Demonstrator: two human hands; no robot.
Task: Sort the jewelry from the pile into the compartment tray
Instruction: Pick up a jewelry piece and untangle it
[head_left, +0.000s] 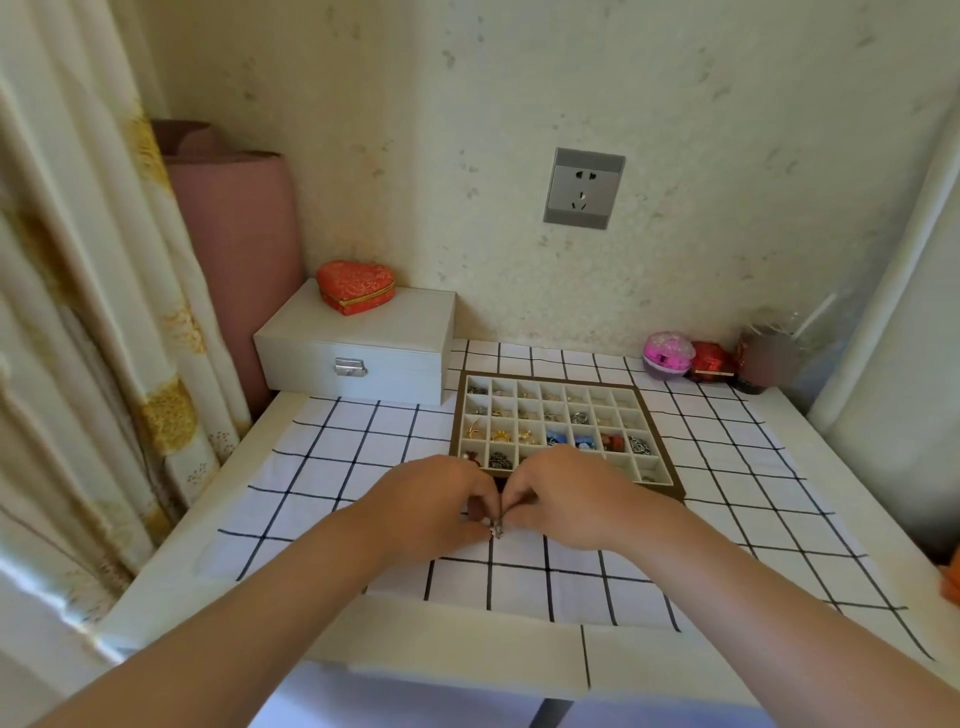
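Pick-up step: left hand (431, 499) and right hand (566, 493) pinch one small silvery piece (497, 531) between fingertips (type unclear); next, probably, carry it to the tray (673, 487) just beyond the fingers.

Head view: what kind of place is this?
Probably a corner of a home bedroom: a patterned curtain, a white jewelry box with a red heart-shaped box on it, and a wall socket.
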